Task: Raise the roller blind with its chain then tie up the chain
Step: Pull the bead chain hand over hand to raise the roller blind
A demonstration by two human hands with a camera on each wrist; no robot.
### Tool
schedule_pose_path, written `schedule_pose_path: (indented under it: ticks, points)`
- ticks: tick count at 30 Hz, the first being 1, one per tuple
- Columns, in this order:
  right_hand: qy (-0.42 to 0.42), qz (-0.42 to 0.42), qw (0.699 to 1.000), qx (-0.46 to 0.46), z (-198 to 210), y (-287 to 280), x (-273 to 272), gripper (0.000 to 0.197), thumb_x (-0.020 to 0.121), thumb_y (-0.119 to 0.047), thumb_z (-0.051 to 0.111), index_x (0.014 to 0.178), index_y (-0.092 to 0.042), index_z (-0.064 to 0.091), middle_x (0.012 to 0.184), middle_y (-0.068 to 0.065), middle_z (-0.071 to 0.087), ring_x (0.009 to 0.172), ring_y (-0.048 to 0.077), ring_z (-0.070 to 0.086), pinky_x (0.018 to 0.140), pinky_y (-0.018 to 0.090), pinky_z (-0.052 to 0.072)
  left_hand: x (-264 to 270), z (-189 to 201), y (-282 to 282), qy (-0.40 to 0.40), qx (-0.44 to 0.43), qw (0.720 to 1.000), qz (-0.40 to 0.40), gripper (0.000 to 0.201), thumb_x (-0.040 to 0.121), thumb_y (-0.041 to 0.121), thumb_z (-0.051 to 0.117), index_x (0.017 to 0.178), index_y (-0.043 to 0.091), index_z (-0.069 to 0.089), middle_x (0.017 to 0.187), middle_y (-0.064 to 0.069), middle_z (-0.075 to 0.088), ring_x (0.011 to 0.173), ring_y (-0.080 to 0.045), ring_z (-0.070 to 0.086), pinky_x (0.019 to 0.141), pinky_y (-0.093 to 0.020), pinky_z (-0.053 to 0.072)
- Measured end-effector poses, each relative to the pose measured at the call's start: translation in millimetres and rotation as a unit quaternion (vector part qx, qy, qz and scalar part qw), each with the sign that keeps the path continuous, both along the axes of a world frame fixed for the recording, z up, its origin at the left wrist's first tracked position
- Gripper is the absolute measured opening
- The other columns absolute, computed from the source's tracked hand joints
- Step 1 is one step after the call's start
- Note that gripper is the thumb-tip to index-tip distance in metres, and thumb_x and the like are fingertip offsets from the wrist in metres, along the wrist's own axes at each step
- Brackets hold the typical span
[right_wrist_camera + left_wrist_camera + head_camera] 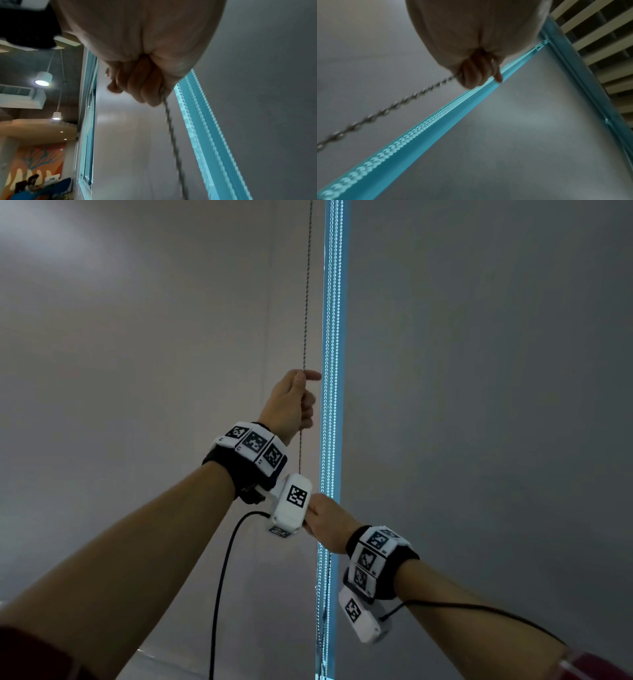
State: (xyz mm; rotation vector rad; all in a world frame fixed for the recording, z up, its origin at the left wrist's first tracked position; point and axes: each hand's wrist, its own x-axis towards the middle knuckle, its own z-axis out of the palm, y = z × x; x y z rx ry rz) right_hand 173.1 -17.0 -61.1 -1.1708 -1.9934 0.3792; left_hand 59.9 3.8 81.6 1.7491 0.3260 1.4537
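A dark metal bead chain (306, 302) hangs straight down in front of the grey roller blind (137, 371). My left hand (294, 398) is raised and grips the chain, fingers curled round it, index finger sticking out to the right. In the left wrist view the chain (385, 112) runs out of the closed fist (476, 73). My right hand (325, 522) is lower on the same line, half hidden behind the left wrist camera. The right wrist view shows its fingers (142, 86) curled round the chain (173, 135), which trails down blurred.
A second grey blind (479, 405) hangs on the right. Between the two runs a bright blue gap (331, 371) with pale bead chains in it. Black cables (222, 577) hang from both wrist cameras. Pendant lamps (42, 79) and a room lie far left.
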Motion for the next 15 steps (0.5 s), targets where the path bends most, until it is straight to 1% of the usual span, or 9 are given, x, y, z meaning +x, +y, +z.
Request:
schedule_pose_path:
  ticks: [2,3,4,5,6,8,11,13,15]
  points:
    - [-0.032,0.027,0.997,-0.059,6.8,-4.3,10.8,0.047,0.097,-0.012,0.042,0.056,-0.029,0.056,0.052,-0.002,0.043,0.042,0.006,0.038,0.051,0.022,0.037,2.6,-6.2,-1.0,-0.010,0.030,0.999,0.012,0.033,0.102,0.024,0.025,0.081,0.013,0.048,0.048,0.008,0.030,0.039,-0.009,0.019,0.041,-0.018,0.019]
    - [-0.024,0.041,0.995,-0.091,15.7,-4.8,15.8,0.039,0.096,-0.007,0.045,0.070,-0.023,0.068,0.056,0.000,0.050,0.046,0.008,0.046,0.056,0.023,0.043,4.4,-11.3,-3.7,-0.004,0.041,0.999,0.023,0.033,0.101,0.024,0.026,0.076,0.014,0.045,0.049,0.007,0.029,0.038,-0.009,0.018,0.040,-0.017,0.018]
    - [0.020,0.048,0.992,-0.118,27.0,-4.7,20.3,0.027,0.094,0.000,0.046,0.092,-0.010,0.071,0.064,0.003,0.057,0.053,0.010,0.055,0.061,0.024,0.048,6.8,-16.6,-7.4,0.007,0.049,0.998,0.031,0.033,0.101,0.024,0.027,0.074,0.015,0.044,0.052,0.005,0.029,0.038,-0.009,0.019,0.039,-0.017,0.018]
    - [0.095,0.053,0.985,-0.135,41.2,-6.1,24.8,0.026,0.093,0.002,0.045,0.109,-0.002,0.065,0.073,0.006,0.061,0.060,0.011,0.061,0.066,0.024,0.052,10.8,-22.0,-12.4,0.012,0.057,0.998,0.034,0.033,0.101,0.024,0.028,0.073,0.016,0.043,0.054,0.003,0.029,0.038,-0.010,0.020,0.038,-0.017,0.019]
    - [0.190,0.069,0.970,-0.135,56.7,-6.9,29.7,0.030,0.091,-0.001,0.045,0.116,0.000,0.060,0.079,0.008,0.064,0.068,0.013,0.064,0.071,0.025,0.054,14.8,-26.9,-18.0,0.009,0.063,0.998,0.031,0.032,0.101,0.024,0.029,0.073,0.015,0.043,0.054,0.003,0.030,0.038,-0.010,0.021,0.037,-0.017,0.020]
    - [0.348,0.119,0.925,-0.094,93.7,-15.3,33.3,0.031,0.086,-0.009,0.042,0.112,-0.005,0.059,0.083,0.008,0.067,0.076,0.019,0.063,0.077,0.031,0.052,21.8,-38.9,-27.3,0.000,0.048,0.999,0.012,0.029,0.101,0.020,0.029,0.082,0.011,0.048,0.048,0.007,0.033,0.036,-0.008,0.024,0.035,-0.016,0.021]
    - [0.432,0.148,0.888,-0.048,147.8,-30.5,21.1,0.027,0.094,-0.014,0.038,0.113,-0.007,0.056,0.085,0.012,0.065,0.075,0.023,0.063,0.074,0.031,0.050,25.4,-69.4,-31.6,0.018,-0.005,1.000,-0.021,0.025,0.101,0.019,0.030,0.085,0.007,0.045,0.050,0.004,0.032,0.041,-0.010,0.024,0.039,-0.017,0.019]
    - [0.422,0.126,0.898,0.003,161.5,-34.8,5.8,0.026,0.099,-0.019,0.036,0.105,-0.007,0.058,0.062,0.001,0.055,0.049,0.013,0.054,0.051,0.023,0.044,24.7,-99.6,-26.2,0.052,-0.024,0.998,-0.029,0.018,0.097,0.010,0.037,0.085,-0.002,0.044,0.063,-0.009,0.036,0.055,-0.018,0.030,0.044,-0.022,0.024]
    - [0.366,0.093,0.923,0.073,149.6,-34.6,-7.9,0.034,0.104,-0.020,0.031,0.085,-0.010,0.057,0.045,-0.010,0.035,0.034,0.006,0.029,0.037,0.017,0.023,18.7,-121.3,-19.2,0.118,-0.025,0.992,-0.042,0.014,0.091,0.008,0.046,0.085,-0.003,0.052,0.075,-0.016,0.046,0.068,-0.027,0.039,0.056,-0.032,0.035]
